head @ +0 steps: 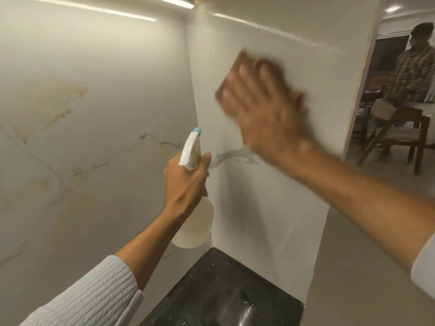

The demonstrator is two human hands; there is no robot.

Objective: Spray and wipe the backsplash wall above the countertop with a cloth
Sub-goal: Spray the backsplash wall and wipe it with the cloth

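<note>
The white marble-look backsplash wall (94,128) meets a side panel (270,208) in a corner above the black countertop (223,292). My right hand (266,109), blurred, presses a brown cloth (237,67) flat against the side panel, high up. My left hand (186,182) grips a clear spray bottle (195,227) by its neck, held upright near the corner. The bottle's white trigger head has a blue nozzle (196,131) pointing up toward the wall.
Yellowish stains (49,107) mark the left wall. A light strip (89,8) runs along the top. Through the opening at right, another person (414,67) stands by a wooden chair (400,137) and a table.
</note>
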